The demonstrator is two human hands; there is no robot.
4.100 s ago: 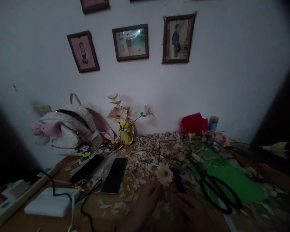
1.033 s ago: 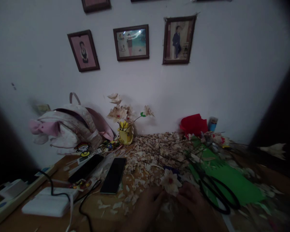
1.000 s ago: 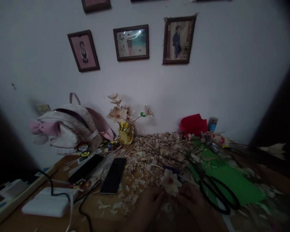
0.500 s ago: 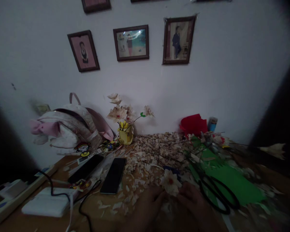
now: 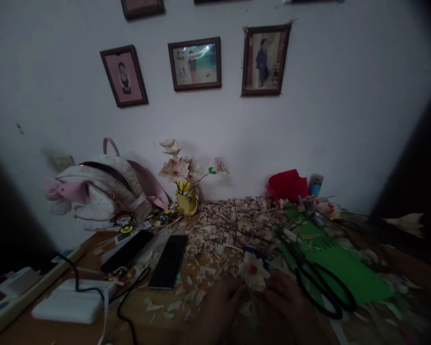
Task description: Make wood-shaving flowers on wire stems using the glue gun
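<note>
Petals (image 5: 246,272) could crease or tear, I judge, if my fingertips press too hard on them; they look thin and papery. The flower (image 5: 254,271) might also twist or drop if one hand eases off while the other pulls. In this dim light a misplaced finger would be easy to miss, and loose scraps (image 5: 233,215) could catch underneath.

The flower is pale cream, with pointed petals spread open like a star around a small reddish centre, and it faces up towards me. Its stem, if it has one, is hidden.

It sits between my hands, just above the fingertips. My left hand (image 5: 221,302) is at its 8 o'clock and my right hand (image 5: 285,294) at its 4 o'clock, fingers curled in close to its lower edge. My grip is too dark on either side to tell how far it is closed, or which hand bears the flower.

From the flower, a dark blue thing (image 5: 255,253) lies just beyond at 12 o'clock, the scissors (image 5: 325,287) at 3 on the tabletop (image 5: 140,306), a phone (image 5: 168,261) at 9, and the vase (image 5: 187,200) towards 10.
</note>
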